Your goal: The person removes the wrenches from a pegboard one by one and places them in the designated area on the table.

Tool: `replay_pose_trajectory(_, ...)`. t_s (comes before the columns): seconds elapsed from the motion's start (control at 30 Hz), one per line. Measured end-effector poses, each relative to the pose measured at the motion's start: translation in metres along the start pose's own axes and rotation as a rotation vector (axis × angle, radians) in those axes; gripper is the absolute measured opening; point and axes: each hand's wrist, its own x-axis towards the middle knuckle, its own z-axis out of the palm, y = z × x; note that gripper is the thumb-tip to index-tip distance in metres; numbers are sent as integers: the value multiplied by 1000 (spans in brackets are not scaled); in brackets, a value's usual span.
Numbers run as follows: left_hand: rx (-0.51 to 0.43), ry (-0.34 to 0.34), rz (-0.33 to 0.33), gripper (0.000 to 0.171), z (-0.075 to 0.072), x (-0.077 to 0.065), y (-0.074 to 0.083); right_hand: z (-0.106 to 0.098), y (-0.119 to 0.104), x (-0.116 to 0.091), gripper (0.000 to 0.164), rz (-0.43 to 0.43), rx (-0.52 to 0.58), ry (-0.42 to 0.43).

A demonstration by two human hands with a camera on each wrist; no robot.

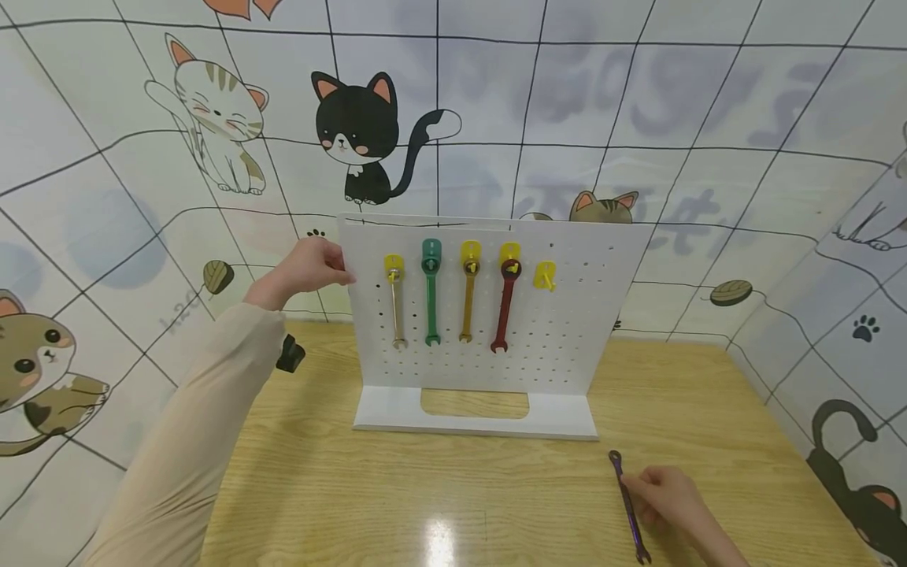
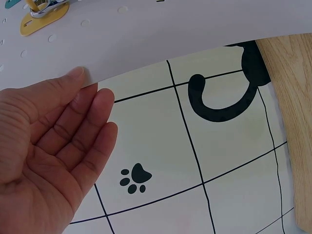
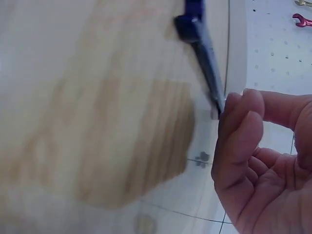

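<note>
A white pegboard (image 1: 567, 339) stands upright on its base. My left hand (image 1: 308, 264) pinches its left edge, thumb on the front and fingers behind, as the left wrist view shows. Over the table at the lower right, my right hand (image 1: 669, 498) holds a purple combination wrench (image 1: 627, 504) between thumb and fingers. That wrench looks dark blue and blurred in the right wrist view. On the board hang a silver-gold wrench (image 1: 397, 311), a green wrench (image 1: 431, 307), a golden wrench (image 1: 468, 303) and a red wrench (image 1: 505, 311). A bare yellow hook (image 1: 545, 276) sits right of them.
The board's white base (image 1: 390, 409) has a wide cutout and rests on the wood-grain table (image 1: 340, 496). Cat-patterned sheeting (image 1: 496, 102) rises behind and at both sides. A small black object (image 1: 290, 354) is beside the left forearm.
</note>
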Motion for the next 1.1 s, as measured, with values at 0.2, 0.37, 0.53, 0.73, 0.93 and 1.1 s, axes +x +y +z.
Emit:
replay_pose_trajectory(0.2, -15, -7, -21, 12, 0, 0, 0, -4, -10, 2, 27, -64, 9, -8)
replay_pose_trajectory(0.37, -12, -5, -14, 12, 0, 0, 0, -6, -21, 6, 26, -103, 49, -3)
replay_pose_trajectory(0.53, -16, -1, -14, 12, 1, -1, 1, -4, -30, 12, 24, -141, 102, 10)
replay_pose_trajectory(0.73, -13, 8, -14, 11, 1, -1, 3, -4, -42, 17, 24, -177, 124, 2)
replay_pose_trajectory(0.93, -11, 5, -7, 12, 1, -1, 3, -1, -54, 21, 27, -199, 120, 10)
replay_pose_trajectory(1.1, -7, 8, -2, 11, 1, -1, 3, 1, -66, 26, 24, -212, 130, 18)
